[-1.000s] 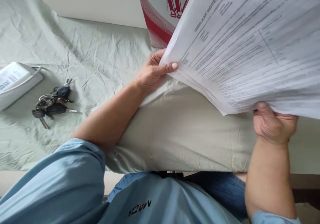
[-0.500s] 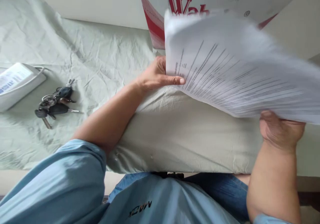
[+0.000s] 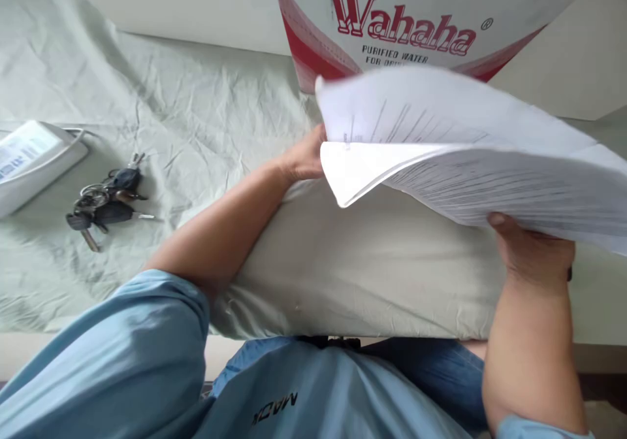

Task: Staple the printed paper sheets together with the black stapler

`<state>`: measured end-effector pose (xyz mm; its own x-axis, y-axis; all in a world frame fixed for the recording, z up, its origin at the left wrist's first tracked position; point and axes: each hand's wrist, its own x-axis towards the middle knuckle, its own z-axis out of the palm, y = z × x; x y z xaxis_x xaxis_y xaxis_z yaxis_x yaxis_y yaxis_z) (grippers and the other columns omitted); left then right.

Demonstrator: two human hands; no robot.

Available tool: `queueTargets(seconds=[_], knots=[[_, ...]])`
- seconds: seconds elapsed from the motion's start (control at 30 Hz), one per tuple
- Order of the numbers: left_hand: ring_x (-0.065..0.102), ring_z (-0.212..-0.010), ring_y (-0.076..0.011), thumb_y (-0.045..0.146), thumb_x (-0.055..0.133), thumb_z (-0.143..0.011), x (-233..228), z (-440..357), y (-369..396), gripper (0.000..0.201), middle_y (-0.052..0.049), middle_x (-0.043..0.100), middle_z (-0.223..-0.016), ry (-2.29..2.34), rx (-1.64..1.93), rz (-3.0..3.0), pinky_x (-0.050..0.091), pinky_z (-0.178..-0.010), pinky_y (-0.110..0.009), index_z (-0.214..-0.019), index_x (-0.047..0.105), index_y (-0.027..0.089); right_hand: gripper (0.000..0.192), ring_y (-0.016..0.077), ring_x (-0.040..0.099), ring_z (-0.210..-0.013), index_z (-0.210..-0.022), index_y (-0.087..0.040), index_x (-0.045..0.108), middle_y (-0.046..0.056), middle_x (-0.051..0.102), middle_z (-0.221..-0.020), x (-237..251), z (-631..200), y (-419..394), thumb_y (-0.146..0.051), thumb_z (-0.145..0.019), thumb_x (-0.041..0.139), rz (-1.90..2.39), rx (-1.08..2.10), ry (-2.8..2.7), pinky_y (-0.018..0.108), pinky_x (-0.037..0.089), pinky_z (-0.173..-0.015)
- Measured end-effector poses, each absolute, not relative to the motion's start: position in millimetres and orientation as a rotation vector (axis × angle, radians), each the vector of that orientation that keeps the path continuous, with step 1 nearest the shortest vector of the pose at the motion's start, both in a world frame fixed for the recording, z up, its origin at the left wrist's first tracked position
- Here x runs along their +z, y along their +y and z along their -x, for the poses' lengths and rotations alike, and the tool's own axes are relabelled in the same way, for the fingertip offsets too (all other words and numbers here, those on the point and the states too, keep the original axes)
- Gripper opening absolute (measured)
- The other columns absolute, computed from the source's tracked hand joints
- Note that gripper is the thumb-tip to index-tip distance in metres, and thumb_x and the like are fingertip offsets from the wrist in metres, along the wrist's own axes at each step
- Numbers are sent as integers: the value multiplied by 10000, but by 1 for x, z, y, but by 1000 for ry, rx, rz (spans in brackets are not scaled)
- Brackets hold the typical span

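A sheaf of printed paper sheets (image 3: 441,178) is held up over the bed-like surface, with its top sheet bent and folding down toward me at the left. My left hand (image 3: 308,155) grips the left edge of the sheets; its fingertips are hidden behind the folded corner. At the lower right edge, my right hand (image 3: 533,246) is closed on the papers, thumb on the near side and the other fingers mostly hidden. Rows of printed lines show on the sheets, too small to read.
Behind the papers stands a white and red Wahaha carton (image 3: 401,24). A bunch of keys (image 3: 108,197) lies to the left on the wrinkled pale green cloth (image 3: 206,106). Farther left is a white object with a label and cord (image 3: 44,158).
The top of the papers has dropped, uncovering more of the carton's lettering. One sheet has folded over toward me, covering my left thumb. My right hand has shifted slightly left.
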<state>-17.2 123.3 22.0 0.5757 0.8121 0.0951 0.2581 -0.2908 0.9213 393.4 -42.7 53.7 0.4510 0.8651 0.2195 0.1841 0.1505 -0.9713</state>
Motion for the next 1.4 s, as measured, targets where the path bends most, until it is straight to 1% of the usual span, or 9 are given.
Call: queueTargets(seconds=[0.2,0.47,0.6,0.7,0.87,0.97,1.13,1.27,1.4], knots=[[874,-1251,-407,1079,791,-968,18,10,123,881,-125,895,-1153,896,702,-1791,758,-1258,-681,-1134,840,216,827,373,699,-1792,-1427,-382,901,38,894,-1658,52,-386,-38,-574,-685,1211,1421,772,-1177,690,348,-1654],[884,-954,-345,999,745,-1110,24,22,116,761,-77,658,-726,1041,667,-1634,838,-964,-560,-948,803,258,561,354,865,-1559,-1194,-327,952,72,982,-1424,62,-388,-55,-583,-767,1210,1558,1160,-1106,611,562,-1531],[852,-864,-310,1007,750,-1106,38,22,115,796,-81,698,-715,978,499,-1646,806,-814,-469,-922,808,235,615,365,946,-1228,-1049,-293,954,106,993,-1181,67,-420,-52,-761,-734,1198,1685,1071,-996,651,705,-1337],[777,-745,-260,979,820,-1074,56,15,109,795,-93,746,-735,859,336,-1662,718,-680,-415,-843,791,219,759,355,944,-1036,-1155,-325,991,116,981,-1095,73,-440,-50,-764,-593,1249,1631,883,-943,600,775,-1093],[661,-583,-179,687,883,-1082,78,-2,94,580,-70,759,-707,748,43,-1625,548,-514,-315,-746,769,229,765,355,952,-1039,-1261,-319,1006,149,984,-1119,80,-431,-56,-760,-675,1225,1593,1124,-1091,488,758,-907],[671,-564,-185,560,877,-1043,81,-8,90,463,-57,761,-687,729,-3,-1624,537,-498,-304,-715,773,251,608,321,908,-965,-1086,-306,977,81,950,-1003,75,-407,-57,-732,-721,1213,1612,1231,-1172,469,757,-922],[681,-615,-170,331,959,-901,76,-9,94,98,-23,811,-787,954,228,-1560,505,-518,-294,-947,906,262,590,189,646,-647,-784,-310,866,-24,762,-725,62,-381,-49,-828,-785,1148,1704,1103,-1111,347,586,-596],[597,-572,-138,211,968,-895,59,-9,100,180,14,737,-713,1104,547,-1524,505,-583,-324,-1042,871,250,622,190,669,-614,-798,-309,873,-22,790,-722,59,-381,-44,-832,-688,1190,1756,1108,-989,339,560,-539],[682,-650,-187,107,861,-935,44,-14,101,226,15,761,-717,1233,693,-1477,600,-710,-385,-1082,785,261,562,210,719,-607,-809,-302,862,-15,815,-732,63,-381,-44,-743,-708,1195,1783,1163,-935,364,614,-551]])
